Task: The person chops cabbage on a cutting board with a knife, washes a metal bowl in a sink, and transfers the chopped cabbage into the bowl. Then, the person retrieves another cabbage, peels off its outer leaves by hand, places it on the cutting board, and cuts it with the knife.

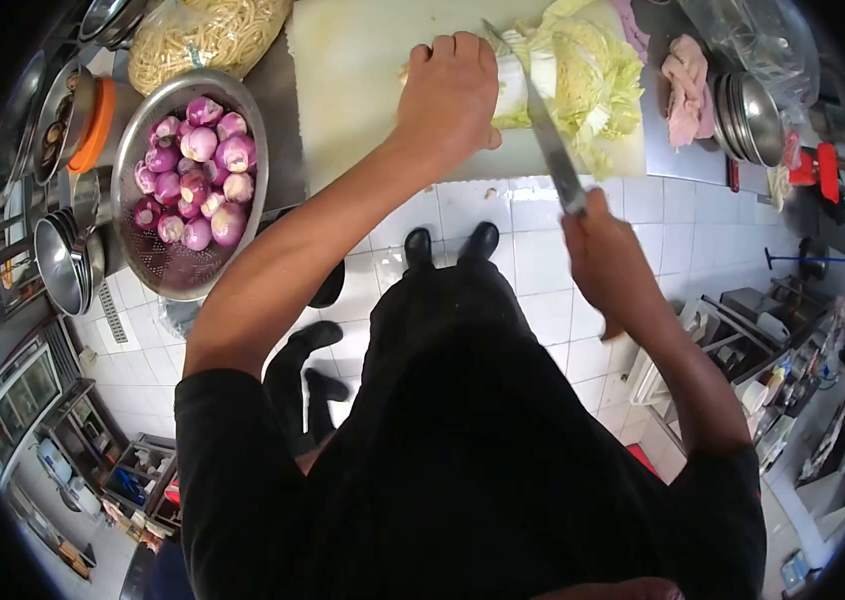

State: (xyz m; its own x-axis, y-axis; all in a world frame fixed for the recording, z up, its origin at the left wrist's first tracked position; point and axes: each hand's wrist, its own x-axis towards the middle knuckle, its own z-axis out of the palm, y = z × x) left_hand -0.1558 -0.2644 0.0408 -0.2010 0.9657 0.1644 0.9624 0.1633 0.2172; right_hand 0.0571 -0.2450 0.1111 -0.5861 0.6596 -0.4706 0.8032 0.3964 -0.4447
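Observation:
My right hand (pixel 608 250) is closed round the handle of a long kitchen knife (pixel 550 132), its blade slanting up and left across the cabbage. My left hand (pixel 450 95) lies left of the blade with curled fingers, holding the pale stem part of a napa cabbage. What sits under that palm is mostly hidden. Right of the blade, the leafy cut part of the napa cabbage (pixel 598 75) spreads over the right side of the white cutting board (pixel 343 95).
An oval metal colander (pixel 128 215) of peeled purple onions (pixel 198 145) stands left of the board. Behind it lies a bag of noodles (pixel 208 40). A pink cloth (pixel 688 90) and stacked metal bowls (pixel 748 120) are at the right. Another person's boots (pixel 315 350) show below left.

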